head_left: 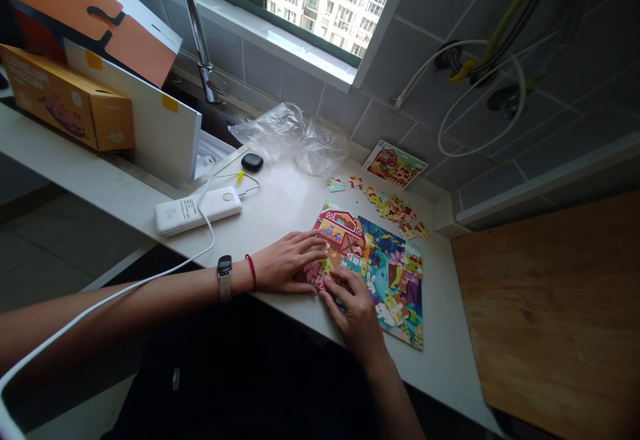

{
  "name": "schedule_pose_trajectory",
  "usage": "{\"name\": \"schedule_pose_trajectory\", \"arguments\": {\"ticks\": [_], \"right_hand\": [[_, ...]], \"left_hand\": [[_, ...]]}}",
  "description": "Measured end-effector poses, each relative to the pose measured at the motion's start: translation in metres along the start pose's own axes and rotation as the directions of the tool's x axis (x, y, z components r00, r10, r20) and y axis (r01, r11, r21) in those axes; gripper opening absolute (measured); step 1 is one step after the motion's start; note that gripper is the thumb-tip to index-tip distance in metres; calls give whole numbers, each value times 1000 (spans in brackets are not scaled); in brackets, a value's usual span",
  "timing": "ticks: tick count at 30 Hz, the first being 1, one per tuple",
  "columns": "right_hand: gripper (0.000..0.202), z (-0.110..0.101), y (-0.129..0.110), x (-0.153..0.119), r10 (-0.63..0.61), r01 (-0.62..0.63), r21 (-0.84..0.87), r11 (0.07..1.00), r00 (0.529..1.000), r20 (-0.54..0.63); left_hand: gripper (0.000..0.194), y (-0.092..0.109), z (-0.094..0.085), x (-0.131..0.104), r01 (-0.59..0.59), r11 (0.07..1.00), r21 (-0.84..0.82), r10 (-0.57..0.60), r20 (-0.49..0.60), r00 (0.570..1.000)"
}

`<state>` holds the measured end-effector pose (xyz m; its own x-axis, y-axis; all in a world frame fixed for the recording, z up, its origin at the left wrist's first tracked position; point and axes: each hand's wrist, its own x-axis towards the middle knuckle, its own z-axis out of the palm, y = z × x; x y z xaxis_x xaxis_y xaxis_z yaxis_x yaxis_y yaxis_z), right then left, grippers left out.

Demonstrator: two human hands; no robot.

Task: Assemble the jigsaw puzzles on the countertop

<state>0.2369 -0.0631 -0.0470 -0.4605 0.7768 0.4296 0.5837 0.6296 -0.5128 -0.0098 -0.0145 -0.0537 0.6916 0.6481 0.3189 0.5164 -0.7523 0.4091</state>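
A colourful jigsaw puzzle (383,270) lies flat on the white counter, with a red barn at its left and a dark blue scene at its right. My left hand (287,263) rests palm down at the puzzle's left edge, fingers stretched over the barn part. At the near left corner, my right hand (356,310) is bent, thumb and fingertips closed around what looks like a puzzle piece, mostly hidden. Some loose pieces (397,310) lie on the blue part. More loose pieces (390,205) are scattered behind the puzzle, below a picture card (395,164) leaning on the wall.
Left on the counter are a white power bank (198,211) with a cable, a small black case (252,162) and a crumpled clear plastic bag (300,137). Boxes (70,97) stand by the sink and faucet (193,20). A wooden board (550,313) stands at the right.
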Motion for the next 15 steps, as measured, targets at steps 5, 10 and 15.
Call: {"name": "schedule_pose_trajectory", "arguments": {"ticks": [5, 10, 15], "right_hand": [[24, 0, -3, -5, -6, 6, -44, 999, 1000, 16], [27, 2, -7, -6, -6, 7, -70, 998, 1000, 8], [29, 2, -8, -8, -24, 24, -93, 995, 1000, 4]], "left_hand": [[62, 0, 1, 0, 1, 1000, -12, -1, -10, 1000], [60, 0, 1, 0, 0, 1000, -18, -1, -19, 1000], [57, 0, 1, 0, -5, 1000, -7, 5, -1, 1000]]}}
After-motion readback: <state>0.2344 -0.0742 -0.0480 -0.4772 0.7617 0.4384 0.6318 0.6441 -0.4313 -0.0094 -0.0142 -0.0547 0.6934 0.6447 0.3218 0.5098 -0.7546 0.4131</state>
